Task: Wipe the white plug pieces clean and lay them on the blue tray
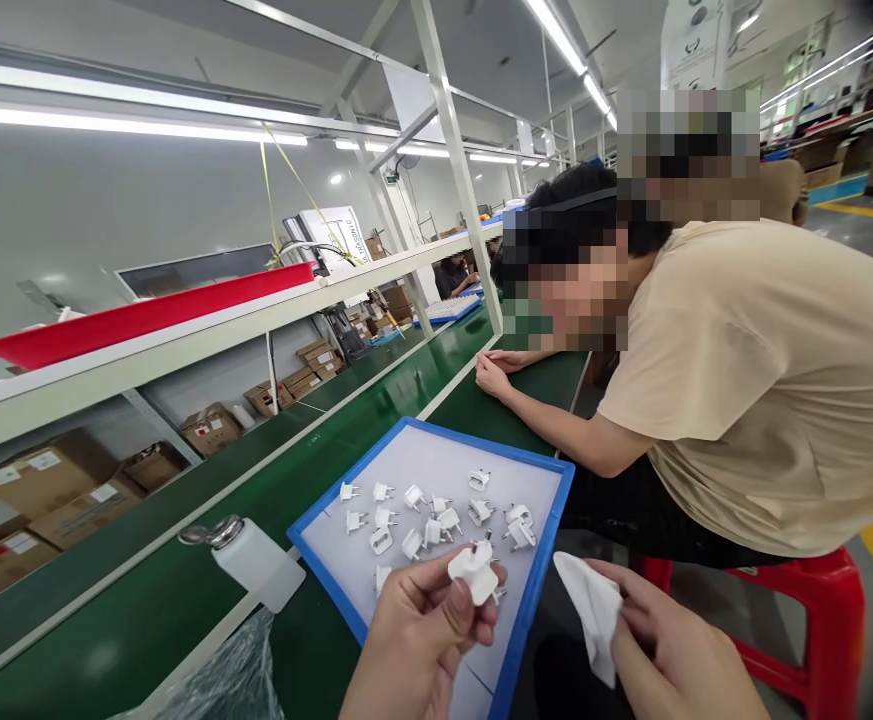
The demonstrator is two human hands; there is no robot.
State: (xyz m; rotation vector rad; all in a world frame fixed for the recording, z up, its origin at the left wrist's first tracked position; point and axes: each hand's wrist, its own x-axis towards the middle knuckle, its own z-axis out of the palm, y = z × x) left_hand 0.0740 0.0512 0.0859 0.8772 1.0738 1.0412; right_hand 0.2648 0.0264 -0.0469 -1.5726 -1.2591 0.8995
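My left hand (428,625) grips a small white plug adapter (475,572) between thumb and fingers, above the near part of a blue-rimmed tray (425,428). Several similar white adapters (447,520) lie scattered on the tray's pale surface. To the right, past the tray's rim, my right hand (661,640) pinches a folded white cloth (593,610), which hangs down from the fingers. The cloth and the held adapter are apart.
A white bottle with a metal top (256,565) stands left of the tray, with clear plastic film (218,680) nearer. A person in a beige shirt (766,370) leans over the green bench at the right, on a red stool (818,610). A metal post (458,160) rises beyond.
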